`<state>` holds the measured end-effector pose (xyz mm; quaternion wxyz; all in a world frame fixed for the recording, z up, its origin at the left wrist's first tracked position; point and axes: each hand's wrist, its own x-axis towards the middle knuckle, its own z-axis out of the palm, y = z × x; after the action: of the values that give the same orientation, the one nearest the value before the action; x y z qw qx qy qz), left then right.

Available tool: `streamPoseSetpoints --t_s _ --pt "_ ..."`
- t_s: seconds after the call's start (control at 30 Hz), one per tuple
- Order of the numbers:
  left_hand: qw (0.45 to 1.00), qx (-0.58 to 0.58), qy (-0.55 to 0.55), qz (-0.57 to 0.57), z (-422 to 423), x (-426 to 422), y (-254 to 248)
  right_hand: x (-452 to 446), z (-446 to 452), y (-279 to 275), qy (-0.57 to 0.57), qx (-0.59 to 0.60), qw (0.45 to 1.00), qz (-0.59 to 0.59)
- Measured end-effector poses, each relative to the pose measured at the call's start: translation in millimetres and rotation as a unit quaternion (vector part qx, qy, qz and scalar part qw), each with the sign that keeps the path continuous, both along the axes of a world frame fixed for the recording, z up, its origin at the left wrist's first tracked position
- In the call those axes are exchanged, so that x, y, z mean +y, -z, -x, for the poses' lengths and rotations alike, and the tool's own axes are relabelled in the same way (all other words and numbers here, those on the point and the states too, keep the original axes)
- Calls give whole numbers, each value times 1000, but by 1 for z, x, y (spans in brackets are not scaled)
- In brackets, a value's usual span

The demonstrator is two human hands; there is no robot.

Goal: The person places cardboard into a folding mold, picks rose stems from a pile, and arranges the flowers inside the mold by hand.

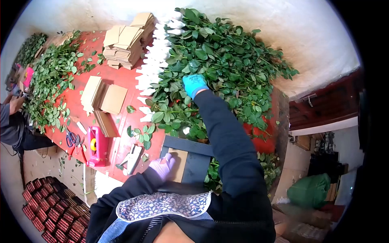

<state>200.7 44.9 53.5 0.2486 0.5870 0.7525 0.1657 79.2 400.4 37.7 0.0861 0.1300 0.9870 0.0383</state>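
Observation:
My right hand [195, 85], in a blue glove, reaches into a large heap of leafy green stems [227, 60]. Its fingers are curled down among the leaves, and what they grip is hidden. White sleeves [152, 67] cover the heads of these stems along the left side of the heap. Close to my body, my left hand [163, 167] wears a light purple glove, its thumb and fingers apart. It rests by the left edge of a brown cardboard piece [177, 165], which lies on a black tray-like stand [196, 164].
Left of my left hand lies a white stapler [132, 159]; beyond are a pink tape dispenser [98, 148] and scissors [73, 139]. Cardboard stacks [123, 46] stand on the red table [125, 87]. More leafy stems [52, 81] and another person [16, 125] are at far left.

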Motion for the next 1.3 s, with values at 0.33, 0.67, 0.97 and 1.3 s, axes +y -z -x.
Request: streamPoseSetpoints --t_s 0.33,0.67,0.97,1.3 --pt "998 -52 6 37 -1 -1 10 -6 -37 -16 -21 97 994 -38" --pt "996 -84 -12 4 0 0 3 -27 -65 -19 -15 -22 1000 9" --pt "997 -70 16 -22 3 -3 9 -70 -130 -82 -125 121 984 33" --pt "997 -69 19 -31 4 -4 9 -61 -154 -71 -144 50 986 73"
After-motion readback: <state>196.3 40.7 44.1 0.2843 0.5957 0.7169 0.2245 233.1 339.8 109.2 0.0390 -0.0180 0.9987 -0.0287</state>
